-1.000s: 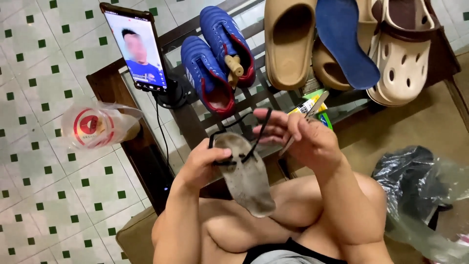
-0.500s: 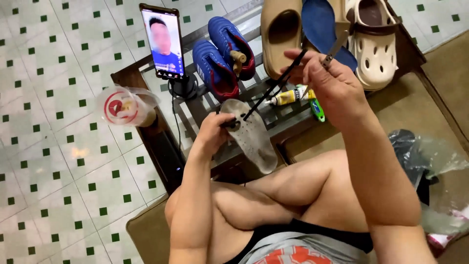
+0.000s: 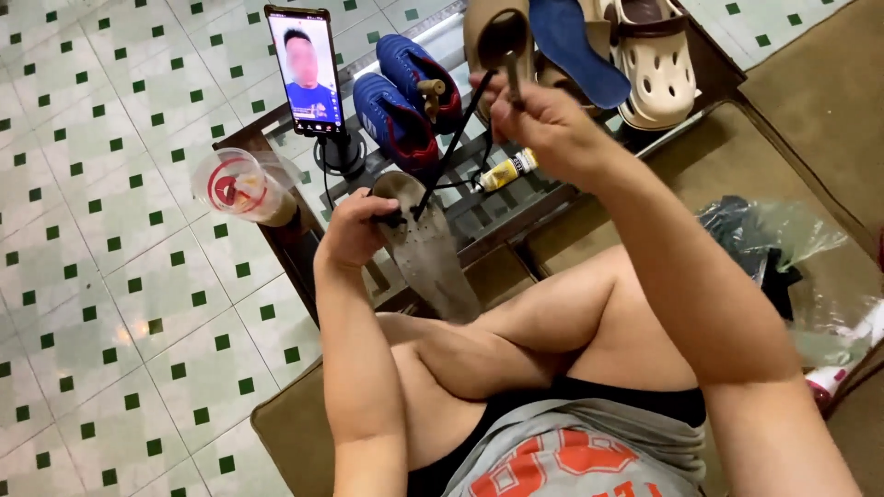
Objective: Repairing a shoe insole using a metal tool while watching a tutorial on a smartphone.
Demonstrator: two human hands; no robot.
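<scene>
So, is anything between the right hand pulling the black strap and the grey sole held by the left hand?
Nothing visible. The black strap runs taut and unobstructed from the right hand down to the grey sole, which the left hand grips at its top end. The blue shoes and yellow tube lie behind the strap on the table.

The left hand [image 3: 354, 230] is covering the near end of the grey sole [image 3: 428, 253], so the grip there is not showing, and the sole's lower tip is disappearing behind a thigh. The right hand [image 3: 539, 115] is closing over the black lace [image 3: 447, 156] – whether it is pinching a tool too is impossible to tell. The tan slipper [image 3: 493, 41] and white clog [image 3: 658, 60] are running off the top edge. The face on the phone screen [image 3: 308, 69] is showing blurred – and crumpled clear plastic [image 3: 783, 244] is veiling a dark bundle at the right
</scene>
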